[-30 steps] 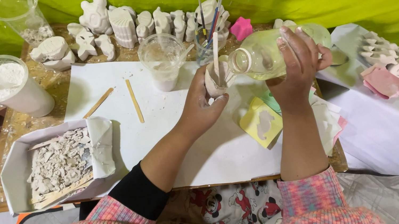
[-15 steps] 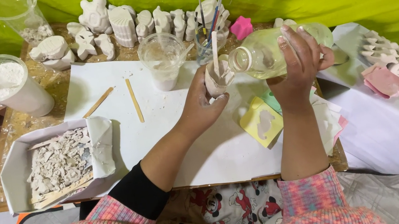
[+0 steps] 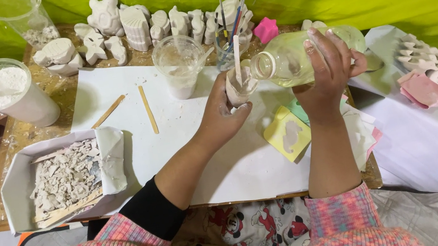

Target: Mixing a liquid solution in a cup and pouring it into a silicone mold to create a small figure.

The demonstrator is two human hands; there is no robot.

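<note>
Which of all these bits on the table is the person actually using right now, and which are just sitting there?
In use:
- left hand gripping a small white cup with a stick in it
- right hand tipping a clear bottle towards that cup

Lying about:
- white plaster figures
- tub of white powder
- two wooden sticks
- paintbrushes
- tray of broken plaster
- yellow mould

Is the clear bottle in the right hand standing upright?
No, the right hand holds the clear bottle tipped sideways, mouth toward the small cup in the left hand.
</note>
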